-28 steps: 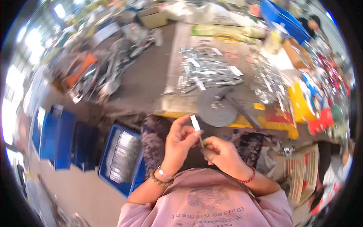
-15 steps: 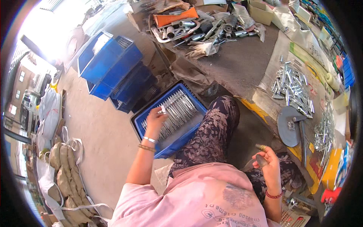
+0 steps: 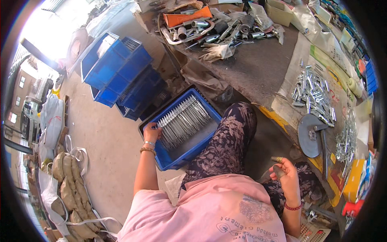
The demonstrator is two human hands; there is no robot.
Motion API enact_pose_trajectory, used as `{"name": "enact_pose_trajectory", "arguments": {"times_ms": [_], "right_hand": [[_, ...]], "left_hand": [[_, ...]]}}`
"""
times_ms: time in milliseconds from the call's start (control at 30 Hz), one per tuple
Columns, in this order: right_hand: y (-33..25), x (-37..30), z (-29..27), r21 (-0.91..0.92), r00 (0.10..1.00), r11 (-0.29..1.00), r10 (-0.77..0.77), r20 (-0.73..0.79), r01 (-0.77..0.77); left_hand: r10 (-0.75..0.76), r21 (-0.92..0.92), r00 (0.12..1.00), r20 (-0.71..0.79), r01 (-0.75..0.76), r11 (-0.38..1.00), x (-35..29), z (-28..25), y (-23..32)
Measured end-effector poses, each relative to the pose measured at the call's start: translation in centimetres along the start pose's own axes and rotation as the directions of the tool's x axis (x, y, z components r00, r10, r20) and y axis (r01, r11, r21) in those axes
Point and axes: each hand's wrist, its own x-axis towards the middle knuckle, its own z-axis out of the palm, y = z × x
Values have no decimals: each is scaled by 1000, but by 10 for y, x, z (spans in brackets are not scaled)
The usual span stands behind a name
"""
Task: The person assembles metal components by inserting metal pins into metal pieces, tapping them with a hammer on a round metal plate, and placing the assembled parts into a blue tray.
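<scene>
A blue plastic crate (image 3: 180,162) sits by my left knee, holding a row of slim silver metal rods (image 3: 183,123) packed side by side. At its left wall, my left hand (image 3: 152,132) has its fingers curled in against the left end of the row. Whatever lies between those fingertips is hidden. My right hand (image 3: 287,171) hovers over my right thigh, beside the bench edge. Its thumb and forefinger, both in dark finger covers, are apart with nothing between them.
Blue crates (image 3: 117,72) stand stacked beyond, at the left. The bench on the right bears a pile of silver metal tubes (image 3: 310,92), a round grey plate (image 3: 309,137), thin metal pieces (image 3: 346,137) and, farther back, a tool heap (image 3: 225,30). Sacks (image 3: 74,193) lie at lower left.
My left hand has moved left and slightly nearer, from above the rods to the left end of the row. My right hand has stayed almost in place.
</scene>
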Motion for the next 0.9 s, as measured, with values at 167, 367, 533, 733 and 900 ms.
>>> {"name": "enact_pose_trajectory", "arguments": {"times_ms": [167, 367, 533, 733, 900], "right_hand": [[10, 1, -5, 51, 1000, 999, 5, -4, -5], [1, 2, 0, -9, 996, 998, -67, 60, 67], [-9, -7, 3, -37, 994, 995, -94, 59, 96], [-20, -37, -17, -133, 976, 972, -204, -70, 193], [-18, -58, -39, -262, 937, 930, -308, -167, 259]], "left_hand": [[245, 143, 929, -276, -212, 967, -3, 1, 13], [675, -55, 719, -169, -690, 721, -91, 59, 207], [959, -334, 238, 153, -901, 277, -208, 145, 347], [927, -430, -119, 355, -902, 49, -283, 231, 416], [824, -188, -373, 426, -928, -322, -290, 261, 433]]}}
